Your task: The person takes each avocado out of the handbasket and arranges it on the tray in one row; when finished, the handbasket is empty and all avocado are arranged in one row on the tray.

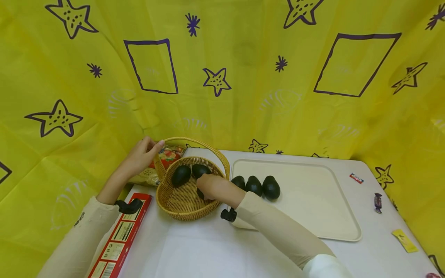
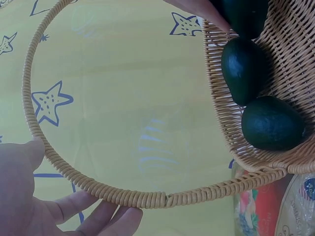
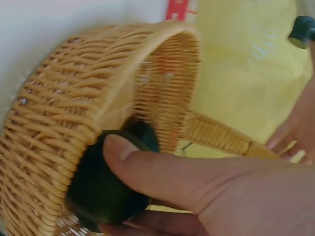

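Observation:
A wicker basket (image 1: pixel 180 208) with a tall handle (image 2: pixel 142 199) stands on the white table. At the handle's left side, my left hand (image 1: pixel 140 156) holds it between thumb and fingers. My right hand (image 3: pixel 182 182) reaches into the basket, gripping a dark green avocado (image 3: pixel 98 184) with the thumb on top; in the head view the hand covers most of this fruit. Two other avocados lie by the basket's far wall, one at the left (image 1: pixel 181 176) and one beside it (image 1: pixel 200 170). To the right, several avocados (image 1: pixel 271 188) sit in a row on a cream tray (image 1: pixel 306 216).
Left of the basket lies a long red box (image 1: pixel 121 235). Behind the basket are shiny food packages (image 1: pixel 170 154). Small wrapped sweets, one red and white (image 1: pixel 356 178), one purple (image 1: pixel 377 202) and one yellow (image 1: pixel 405 240), lie along the right side. A yellow patterned curtain (image 1: pixel 243 108) hangs behind the table.

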Action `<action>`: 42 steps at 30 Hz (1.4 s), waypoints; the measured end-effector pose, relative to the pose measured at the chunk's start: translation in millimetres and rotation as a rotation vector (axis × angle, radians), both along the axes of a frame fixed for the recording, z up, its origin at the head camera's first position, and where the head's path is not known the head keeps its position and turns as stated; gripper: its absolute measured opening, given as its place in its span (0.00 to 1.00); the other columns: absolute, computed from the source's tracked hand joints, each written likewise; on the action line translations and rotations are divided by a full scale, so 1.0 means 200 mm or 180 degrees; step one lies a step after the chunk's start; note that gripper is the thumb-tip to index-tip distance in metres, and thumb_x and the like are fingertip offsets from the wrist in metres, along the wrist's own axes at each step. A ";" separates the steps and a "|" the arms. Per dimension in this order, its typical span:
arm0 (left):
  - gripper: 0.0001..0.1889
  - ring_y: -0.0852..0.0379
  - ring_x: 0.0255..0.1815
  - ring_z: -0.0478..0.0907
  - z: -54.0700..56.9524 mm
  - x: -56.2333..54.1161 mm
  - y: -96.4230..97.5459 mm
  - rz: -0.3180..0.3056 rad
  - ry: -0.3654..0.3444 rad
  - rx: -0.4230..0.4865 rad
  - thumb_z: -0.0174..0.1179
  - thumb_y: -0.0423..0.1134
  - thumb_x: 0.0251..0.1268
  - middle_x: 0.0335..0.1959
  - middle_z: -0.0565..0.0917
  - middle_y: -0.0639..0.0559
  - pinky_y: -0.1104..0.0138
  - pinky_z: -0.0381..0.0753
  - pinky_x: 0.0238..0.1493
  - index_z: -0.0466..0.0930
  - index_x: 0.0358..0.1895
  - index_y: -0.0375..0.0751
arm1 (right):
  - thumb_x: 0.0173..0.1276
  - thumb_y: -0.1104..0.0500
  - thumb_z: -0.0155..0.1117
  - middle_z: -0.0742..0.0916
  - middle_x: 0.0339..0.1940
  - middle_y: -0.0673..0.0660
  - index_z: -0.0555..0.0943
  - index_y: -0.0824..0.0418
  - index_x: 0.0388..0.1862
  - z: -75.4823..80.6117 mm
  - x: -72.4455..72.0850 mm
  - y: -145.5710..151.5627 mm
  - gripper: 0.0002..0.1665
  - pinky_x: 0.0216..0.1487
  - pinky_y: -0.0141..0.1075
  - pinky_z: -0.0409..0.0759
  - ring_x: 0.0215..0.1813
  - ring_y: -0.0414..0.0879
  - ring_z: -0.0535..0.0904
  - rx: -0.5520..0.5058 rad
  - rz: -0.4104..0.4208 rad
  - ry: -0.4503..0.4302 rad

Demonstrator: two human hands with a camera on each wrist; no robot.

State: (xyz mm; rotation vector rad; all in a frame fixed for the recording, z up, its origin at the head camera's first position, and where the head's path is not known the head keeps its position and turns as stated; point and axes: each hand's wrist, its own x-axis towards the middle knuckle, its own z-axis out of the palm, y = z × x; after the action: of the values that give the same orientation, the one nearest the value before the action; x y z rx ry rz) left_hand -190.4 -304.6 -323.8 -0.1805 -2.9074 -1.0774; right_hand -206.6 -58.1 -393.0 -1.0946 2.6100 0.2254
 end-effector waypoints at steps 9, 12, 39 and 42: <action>0.28 0.48 0.33 0.67 0.00 0.00 0.02 -0.0010 0.0046 0.0031 0.42 0.60 0.87 0.39 0.71 0.39 0.57 0.70 0.35 0.68 0.49 0.32 | 0.76 0.52 0.70 0.76 0.78 0.59 0.65 0.63 0.82 0.16 0.07 0.15 0.42 0.75 0.40 0.72 0.79 0.52 0.71 -0.0912 0.0205 -0.0611; 0.28 0.49 0.33 0.67 0.00 0.00 0.01 -0.0005 0.0069 0.0026 0.43 0.60 0.87 0.38 0.71 0.39 0.58 0.70 0.34 0.68 0.48 0.33 | 0.77 0.54 0.70 0.71 0.81 0.60 0.62 0.65 0.83 0.21 0.11 0.22 0.44 0.78 0.41 0.68 0.82 0.51 0.66 -0.1265 0.0327 -0.0703; 0.28 0.49 0.32 0.67 -0.02 0.00 0.01 0.0009 0.0077 0.0039 0.42 0.59 0.87 0.39 0.71 0.39 0.58 0.71 0.33 0.67 0.52 0.31 | 0.74 0.47 0.71 0.73 0.81 0.57 0.64 0.55 0.84 0.27 0.11 1.12 0.46 0.77 0.56 0.68 0.81 0.57 0.68 -0.2697 -0.0298 -0.0115; 0.29 0.50 0.29 0.67 -0.02 0.00 0.01 0.0008 0.0086 0.0054 0.42 0.59 0.87 0.38 0.70 0.39 0.59 0.70 0.32 0.67 0.52 0.30 | 0.74 0.47 0.71 0.73 0.80 0.59 0.64 0.57 0.84 0.17 0.07 1.22 0.46 0.76 0.58 0.69 0.80 0.60 0.68 -0.2710 -0.0498 -0.0079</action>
State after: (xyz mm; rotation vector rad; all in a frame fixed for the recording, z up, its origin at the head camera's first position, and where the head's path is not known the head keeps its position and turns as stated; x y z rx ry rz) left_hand -190.0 -301.8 -328.5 -0.1895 -2.8730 -1.0902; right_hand -192.5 185.3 -359.6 -1.0712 2.7848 -1.0066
